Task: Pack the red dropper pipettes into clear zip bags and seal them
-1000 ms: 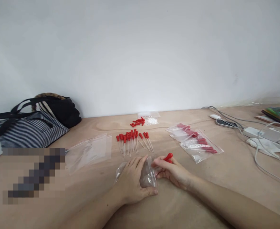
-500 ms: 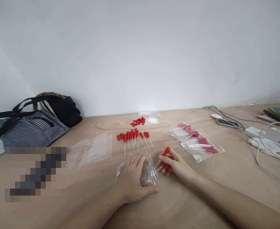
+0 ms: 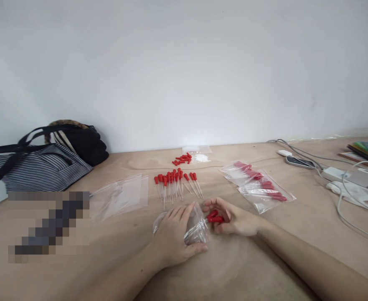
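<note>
A clear zip bag [image 3: 199, 232] lies on the table under my left hand [image 3: 173, 240]. That hand is spread flat over it, pressing it down, thumb apart from the fingers. My right hand [image 3: 234, 219] curls around the red bulbs of two or so glass droppers [image 3: 215, 219] at the bag's right-hand mouth. Their thin tubes reach into the bag, and the bulbs stick out. Just behind, several red-bulbed droppers [image 3: 171, 182] lie in a row with tubes toward me. Part of the bag is hidden by my left hand.
Filled bags of droppers [image 3: 259, 186] lie at the right. Flat clear bags [image 3: 121, 194] lie at the left. Loose red bulbs [image 3: 182, 159] and glass tubes [image 3: 200, 158] are at the back. A striped bag [image 3: 46, 167], a phone [image 3: 299, 162] and a power strip [image 3: 356, 179] flank these.
The droppers in my right hand have tipped lower and gone tube-first into the bag's mouth. The right hand has turned, its fingers now arched over the bulbs. My left hand stays on the bag.
</note>
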`<state>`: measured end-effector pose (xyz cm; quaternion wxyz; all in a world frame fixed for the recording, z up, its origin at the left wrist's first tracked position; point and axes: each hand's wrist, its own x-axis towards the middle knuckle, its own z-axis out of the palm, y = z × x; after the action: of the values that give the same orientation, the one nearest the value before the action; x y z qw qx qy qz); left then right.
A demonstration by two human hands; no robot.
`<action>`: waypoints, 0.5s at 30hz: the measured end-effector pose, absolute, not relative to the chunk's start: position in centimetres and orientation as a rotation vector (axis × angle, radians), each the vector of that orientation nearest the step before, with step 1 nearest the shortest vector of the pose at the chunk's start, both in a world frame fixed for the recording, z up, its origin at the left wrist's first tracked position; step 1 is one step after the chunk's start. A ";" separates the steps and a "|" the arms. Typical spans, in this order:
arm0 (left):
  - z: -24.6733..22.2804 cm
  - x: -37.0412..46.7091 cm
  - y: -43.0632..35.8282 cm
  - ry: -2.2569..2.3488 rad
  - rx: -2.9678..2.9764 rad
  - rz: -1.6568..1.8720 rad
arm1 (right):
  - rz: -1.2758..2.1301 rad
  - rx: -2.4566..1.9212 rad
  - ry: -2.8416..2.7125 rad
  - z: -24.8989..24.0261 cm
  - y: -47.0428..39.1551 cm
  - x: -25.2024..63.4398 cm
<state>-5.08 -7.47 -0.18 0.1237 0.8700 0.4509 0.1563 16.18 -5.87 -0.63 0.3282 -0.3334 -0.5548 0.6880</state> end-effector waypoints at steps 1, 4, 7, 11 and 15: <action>-0.2 -5.1 -7.5 1.315 2.537 0.456 | 1.808 -0.864 -1.501 -0.6 -5.8 16.5; -0.2 -5.1 -7.5 1.321 2.535 0.439 | 1.723 -0.994 -1.628 -0.6 -5.2 17.1; -0.1 -5.2 -7.5 1.326 2.522 0.415 | 1.558 -1.176 -1.719 -0.8 -4.6 17.5; 0.1 -5.5 -7.6 1.314 2.486 0.403 | 1.413 -1.247 -1.760 -0.9 -4.1 17.8; 0.2 -5.6 -7.6 1.327 2.441 0.413 | 1.361 -1.238 -1.699 -1.3 -3.9 17.6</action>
<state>-5.56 -7.64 0.24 0.1655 0.8569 0.4660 0.1451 17.57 -3.93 -1.25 0.3133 -0.4696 -0.6442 0.5160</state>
